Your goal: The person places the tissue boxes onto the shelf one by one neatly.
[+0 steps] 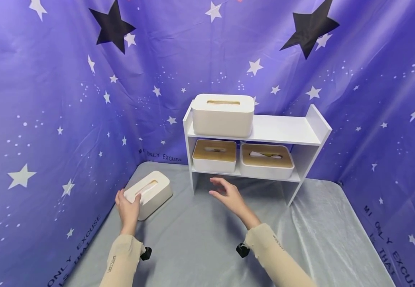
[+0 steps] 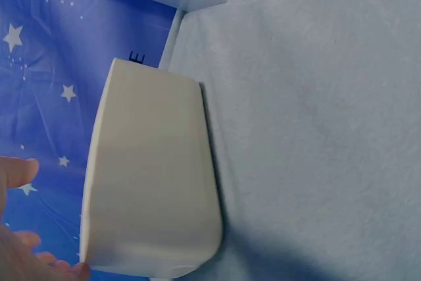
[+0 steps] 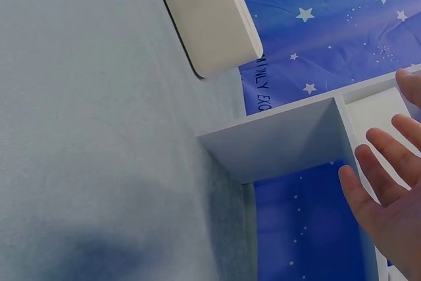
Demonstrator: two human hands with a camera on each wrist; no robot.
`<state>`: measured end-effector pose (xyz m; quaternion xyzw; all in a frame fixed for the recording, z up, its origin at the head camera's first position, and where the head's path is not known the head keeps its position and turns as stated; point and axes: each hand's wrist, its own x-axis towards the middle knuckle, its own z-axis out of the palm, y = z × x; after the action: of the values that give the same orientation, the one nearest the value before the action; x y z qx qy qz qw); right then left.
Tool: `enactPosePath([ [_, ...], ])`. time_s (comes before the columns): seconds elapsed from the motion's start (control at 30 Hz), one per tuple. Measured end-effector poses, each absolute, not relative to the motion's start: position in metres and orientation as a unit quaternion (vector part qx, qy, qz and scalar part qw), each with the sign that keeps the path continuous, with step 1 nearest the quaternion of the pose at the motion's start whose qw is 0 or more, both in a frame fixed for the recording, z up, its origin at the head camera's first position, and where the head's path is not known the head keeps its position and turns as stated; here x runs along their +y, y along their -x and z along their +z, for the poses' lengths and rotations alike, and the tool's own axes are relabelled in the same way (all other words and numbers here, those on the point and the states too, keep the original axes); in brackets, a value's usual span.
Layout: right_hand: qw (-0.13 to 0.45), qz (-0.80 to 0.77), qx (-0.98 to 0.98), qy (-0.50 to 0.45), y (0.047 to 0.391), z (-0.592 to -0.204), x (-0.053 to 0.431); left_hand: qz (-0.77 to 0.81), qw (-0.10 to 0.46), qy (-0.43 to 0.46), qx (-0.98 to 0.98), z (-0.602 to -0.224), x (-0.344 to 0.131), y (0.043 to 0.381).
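Observation:
A cream tissue box (image 1: 156,199) with a long slot on top sits on the grey cloth at the left. My left hand (image 1: 127,209) is at its near left end. In the left wrist view the fingertips (image 2: 80,270) are at the box's upper edge, and the thumb stands off above the top. My right hand (image 1: 230,198) is held in front of the shelf, holding nothing, its fingers spread apart in the right wrist view.
A white two-tier shelf (image 1: 286,129) stands at the back. On its upper board is another cream tissue box (image 1: 223,121). Below it are a wood-topped tissue box (image 1: 214,164) and a second wood-topped box (image 1: 267,171). Purple star-printed curtains (image 1: 200,48) surround the cloth-covered table (image 1: 193,247).

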<state>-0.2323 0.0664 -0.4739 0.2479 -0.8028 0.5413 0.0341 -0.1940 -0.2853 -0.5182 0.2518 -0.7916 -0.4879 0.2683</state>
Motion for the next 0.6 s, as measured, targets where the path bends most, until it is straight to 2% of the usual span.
enactPosePath([
  [0.27, 0.039, 0.544, -0.800, -0.252, 0.233, -0.479, 0.067, -0.521, 0.173, -0.313, -0.775, -0.534, -0.294, 0.191],
  [0.6, 0.023, 0.554, -0.795, -0.245, 0.230, -0.487, 0.069, -0.588, 0.122, -0.295, -0.743, -0.545, -0.305, 0.188],
])
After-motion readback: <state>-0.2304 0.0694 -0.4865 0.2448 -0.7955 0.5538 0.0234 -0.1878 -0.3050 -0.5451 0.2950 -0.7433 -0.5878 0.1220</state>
